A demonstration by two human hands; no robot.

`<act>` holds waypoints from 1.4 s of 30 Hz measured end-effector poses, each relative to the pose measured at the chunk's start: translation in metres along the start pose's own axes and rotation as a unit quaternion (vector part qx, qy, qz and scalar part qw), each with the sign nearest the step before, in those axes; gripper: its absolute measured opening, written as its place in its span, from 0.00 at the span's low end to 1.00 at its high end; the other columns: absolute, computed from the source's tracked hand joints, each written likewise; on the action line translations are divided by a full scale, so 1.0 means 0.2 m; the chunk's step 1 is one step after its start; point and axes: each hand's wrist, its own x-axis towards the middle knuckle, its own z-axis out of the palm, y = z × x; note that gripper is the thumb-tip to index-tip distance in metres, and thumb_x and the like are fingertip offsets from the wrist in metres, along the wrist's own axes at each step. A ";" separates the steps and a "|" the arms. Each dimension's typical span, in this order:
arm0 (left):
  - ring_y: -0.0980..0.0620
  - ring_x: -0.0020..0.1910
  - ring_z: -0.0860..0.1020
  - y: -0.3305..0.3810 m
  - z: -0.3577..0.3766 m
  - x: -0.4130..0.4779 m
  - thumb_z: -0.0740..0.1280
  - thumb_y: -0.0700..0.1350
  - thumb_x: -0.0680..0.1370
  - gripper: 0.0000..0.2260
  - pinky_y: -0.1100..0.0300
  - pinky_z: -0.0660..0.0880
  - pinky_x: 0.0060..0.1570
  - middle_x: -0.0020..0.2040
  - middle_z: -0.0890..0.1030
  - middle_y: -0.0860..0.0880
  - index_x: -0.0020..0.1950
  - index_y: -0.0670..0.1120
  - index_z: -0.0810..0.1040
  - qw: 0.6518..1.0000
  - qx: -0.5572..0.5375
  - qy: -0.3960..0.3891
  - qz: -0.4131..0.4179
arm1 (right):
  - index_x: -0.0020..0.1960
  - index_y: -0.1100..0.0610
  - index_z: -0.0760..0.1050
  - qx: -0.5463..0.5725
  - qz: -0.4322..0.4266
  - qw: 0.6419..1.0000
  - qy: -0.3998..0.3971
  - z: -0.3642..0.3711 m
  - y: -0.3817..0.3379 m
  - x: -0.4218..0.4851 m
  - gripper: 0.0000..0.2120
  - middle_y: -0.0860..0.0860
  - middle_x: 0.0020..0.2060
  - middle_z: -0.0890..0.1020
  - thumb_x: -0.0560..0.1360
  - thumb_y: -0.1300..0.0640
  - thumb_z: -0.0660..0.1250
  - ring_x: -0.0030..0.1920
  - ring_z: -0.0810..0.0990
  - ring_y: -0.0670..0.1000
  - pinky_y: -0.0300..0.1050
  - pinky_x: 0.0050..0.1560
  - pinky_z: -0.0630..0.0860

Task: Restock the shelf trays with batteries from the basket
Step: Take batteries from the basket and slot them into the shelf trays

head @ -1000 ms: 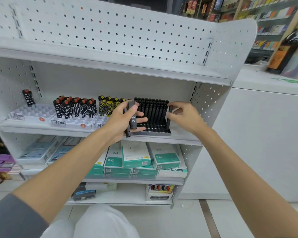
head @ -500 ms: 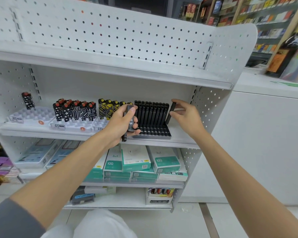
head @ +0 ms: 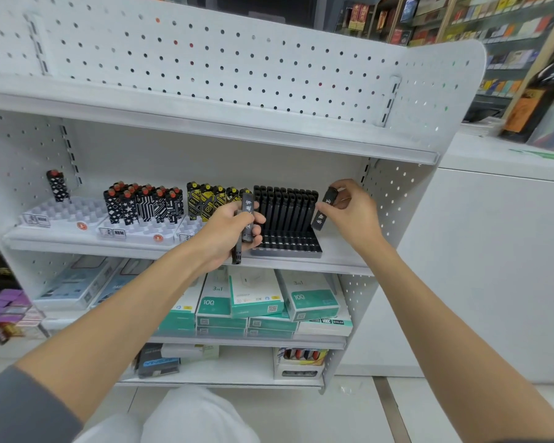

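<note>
A black tray (head: 287, 251) on the middle shelf holds a back row of upright black sticks (head: 285, 207); its front slots are bare. My right hand (head: 349, 209) pinches one black stick (head: 324, 208) with white characters, tilted, just right of that row. My left hand (head: 234, 231) grips two black sticks (head: 247, 219) in front of the tray's left end. White trays to the left carry black-and-white patterned pieces (head: 144, 204) and yellow-black ones (head: 210, 199). No basket is in view.
The white pegboard shelf unit has a side panel (head: 397, 199) close to my right hand. Teal boxes (head: 256, 298) fill the shelf below. A lone patterned piece (head: 57, 186) stands at far left. A white counter (head: 493, 251) is on the right.
My right hand has lifted a black stick up and away from the tray's right end and tilted it. My left hand with its sticks stayed roughly in place.
</note>
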 end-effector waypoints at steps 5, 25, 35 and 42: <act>0.51 0.44 0.81 0.01 0.00 -0.02 0.59 0.36 0.83 0.11 0.51 0.83 0.44 0.52 0.81 0.44 0.64 0.43 0.75 1.000 0.001 -0.013 0.000 | 0.62 0.58 0.76 -0.057 -0.044 0.997 -0.004 0.06 0.01 -0.01 0.19 0.52 0.43 0.78 0.73 0.56 0.73 0.41 0.76 0.50 0.34 0.45 0.74; 0.57 0.41 0.83 0.01 0.01 -0.06 0.60 0.38 0.83 0.12 0.63 0.80 0.36 0.49 0.83 0.47 0.61 0.53 0.75 0.999 0.035 -0.028 0.022 | 0.67 0.51 0.69 -0.031 -0.025 0.998 -0.055 0.09 0.04 -0.08 0.24 0.48 0.44 0.78 0.73 0.63 0.67 0.42 0.82 0.47 0.42 0.49 0.79; 0.54 0.48 0.84 -0.01 0.01 -0.07 0.60 0.38 0.83 0.11 0.62 0.81 0.39 0.54 0.84 0.45 0.63 0.49 0.72 0.999 0.026 -0.038 0.022 | 0.64 0.51 0.66 -0.081 -0.073 0.990 -0.084 0.08 0.05 -0.04 0.21 0.49 0.48 0.77 0.75 0.64 0.68 0.42 0.81 0.49 0.49 0.48 0.81; 0.51 0.50 0.84 -0.02 -0.01 -0.07 0.61 0.38 0.82 0.12 0.62 0.80 0.38 0.55 0.83 0.43 0.66 0.41 0.69 0.999 0.018 -0.028 0.015 | 0.62 0.53 0.67 -0.117 -0.077 0.984 -0.111 0.08 0.04 -0.01 0.18 0.50 0.46 0.77 0.75 0.60 0.69 0.42 0.80 0.52 0.52 0.47 0.80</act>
